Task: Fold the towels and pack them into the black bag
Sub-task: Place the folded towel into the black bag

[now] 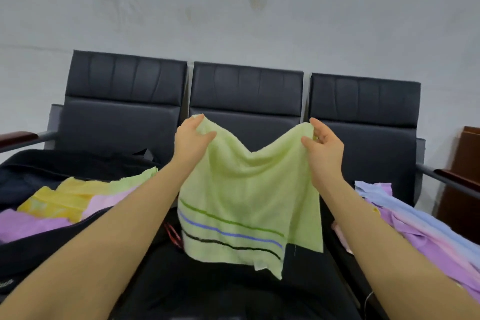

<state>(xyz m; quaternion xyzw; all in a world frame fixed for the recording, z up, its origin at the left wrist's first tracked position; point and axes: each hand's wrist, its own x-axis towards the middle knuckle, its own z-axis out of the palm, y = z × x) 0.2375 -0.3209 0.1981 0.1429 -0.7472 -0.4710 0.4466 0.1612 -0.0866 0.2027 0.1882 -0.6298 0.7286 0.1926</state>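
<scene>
**Black padded bench under a scuffed grey wall**

Black three-seat bench (246,91) backs onto a stained grey wall (233,8). At centre, both hands pinch the top corners of a green striped towel (246,195): left hand (192,138) at 11 o'clock, right hand (324,145) at 1. Black bag (39,171) holding folded towels (65,202) sits at 9; loose towels (415,223) lie at 3.

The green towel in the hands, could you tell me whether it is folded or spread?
Spread: the green towel hangs open, its top corners pinched by left hand and right hand.
</scene>
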